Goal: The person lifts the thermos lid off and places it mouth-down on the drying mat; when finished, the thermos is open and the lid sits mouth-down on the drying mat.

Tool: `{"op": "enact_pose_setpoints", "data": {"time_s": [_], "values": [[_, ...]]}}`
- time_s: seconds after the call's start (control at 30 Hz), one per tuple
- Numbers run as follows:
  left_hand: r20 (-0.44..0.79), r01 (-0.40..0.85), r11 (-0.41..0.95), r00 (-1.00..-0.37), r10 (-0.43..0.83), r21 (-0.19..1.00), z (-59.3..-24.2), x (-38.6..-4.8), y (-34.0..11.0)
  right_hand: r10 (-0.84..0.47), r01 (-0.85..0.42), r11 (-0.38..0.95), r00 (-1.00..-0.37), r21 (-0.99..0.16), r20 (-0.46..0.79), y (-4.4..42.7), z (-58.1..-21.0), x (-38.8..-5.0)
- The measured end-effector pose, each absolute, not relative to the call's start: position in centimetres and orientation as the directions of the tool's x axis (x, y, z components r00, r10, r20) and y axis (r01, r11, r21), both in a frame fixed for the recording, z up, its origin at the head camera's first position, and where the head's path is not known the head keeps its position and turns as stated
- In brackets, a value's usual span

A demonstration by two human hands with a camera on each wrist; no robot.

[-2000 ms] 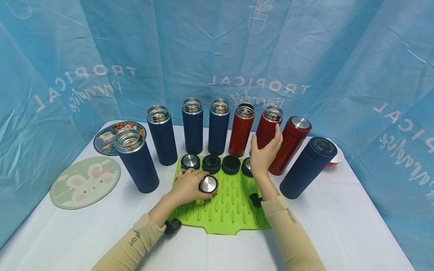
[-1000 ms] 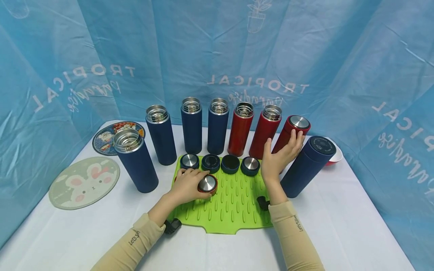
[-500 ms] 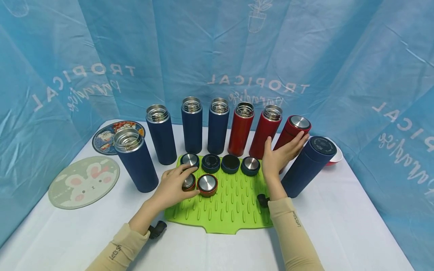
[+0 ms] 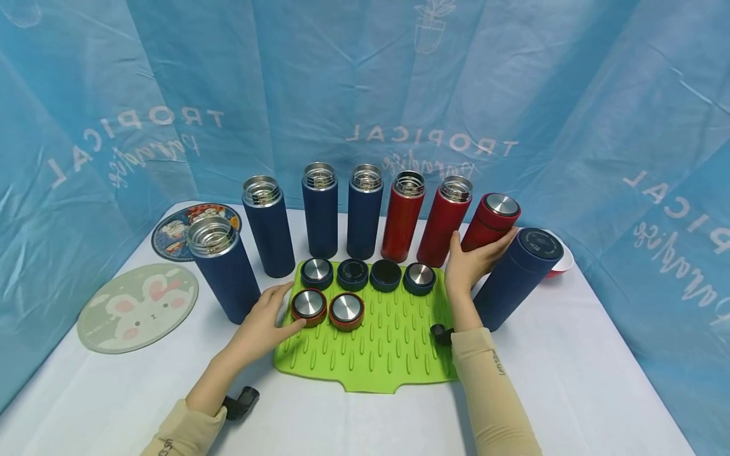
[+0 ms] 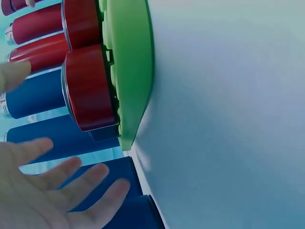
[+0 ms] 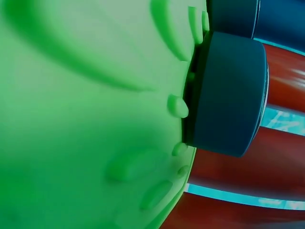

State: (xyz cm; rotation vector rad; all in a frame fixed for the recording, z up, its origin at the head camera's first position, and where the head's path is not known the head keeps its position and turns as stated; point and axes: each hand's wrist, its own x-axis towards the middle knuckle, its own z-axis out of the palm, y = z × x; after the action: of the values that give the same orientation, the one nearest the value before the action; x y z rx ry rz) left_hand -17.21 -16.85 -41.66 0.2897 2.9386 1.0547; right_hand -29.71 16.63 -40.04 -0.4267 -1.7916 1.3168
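My left hand [image 4: 263,323] is beside a red-rimmed lid [image 4: 309,304] at the mat's left edge, fingers spread and holding nothing. In the left wrist view the fingers [image 5: 71,191] are apart from the red lid [image 5: 88,88]. Another red-rimmed lid [image 4: 346,309] sits next to it on the green mat [image 4: 371,361]. My right hand [image 4: 470,269] grips the lower part of a capped red thermos bottle [image 4: 492,225], thumb at its left and fingers at its right. The right wrist view shows no hand, only the mat and a dark blue lid [image 6: 228,93].
A capped blue thermos [image 4: 516,278] stands close right of my right hand. Open red bottles [image 4: 402,218] and several open blue bottles [image 4: 320,218] arc across the back. Dark blue lids [image 4: 352,275] line the mat's rear. A rabbit placemat [image 4: 137,310] lies left.
My left hand has let go of the red-rimmed lids and drawn back left. My right hand has moved right from an open red bottle to the capped red one.
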Motion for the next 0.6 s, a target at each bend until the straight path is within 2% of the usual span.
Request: {"op": "enact_pose_setpoints", "data": {"time_s": [0.1,0.33,0.47,0.6], "values": [[-0.011,0.096,0.745,-0.99,0.138,0.66,-41.67,-17.15,-17.15,0.71,-0.201,0.342,-0.584,-0.918,0.392,16.74,-40.15,-29.91],[-0.222,-0.087,0.764,-0.972,0.075,0.64,-41.38,-17.15,-17.13,0.713,-0.207,0.297,-0.601,-0.932,0.361,17.21,-40.52,-30.15],[-0.284,-0.142,0.724,-0.956,0.078,0.676,-41.69,-17.2,-17.2,0.715,-0.196,0.288,-0.607,-0.937,0.347,17.23,-40.36,-30.08],[-0.3,-0.147,0.714,-0.95,0.092,0.684,-41.86,-17.36,-17.22,0.722,-0.196,0.284,-0.6,-0.939,0.343,17.28,-40.16,-30.07]]}}
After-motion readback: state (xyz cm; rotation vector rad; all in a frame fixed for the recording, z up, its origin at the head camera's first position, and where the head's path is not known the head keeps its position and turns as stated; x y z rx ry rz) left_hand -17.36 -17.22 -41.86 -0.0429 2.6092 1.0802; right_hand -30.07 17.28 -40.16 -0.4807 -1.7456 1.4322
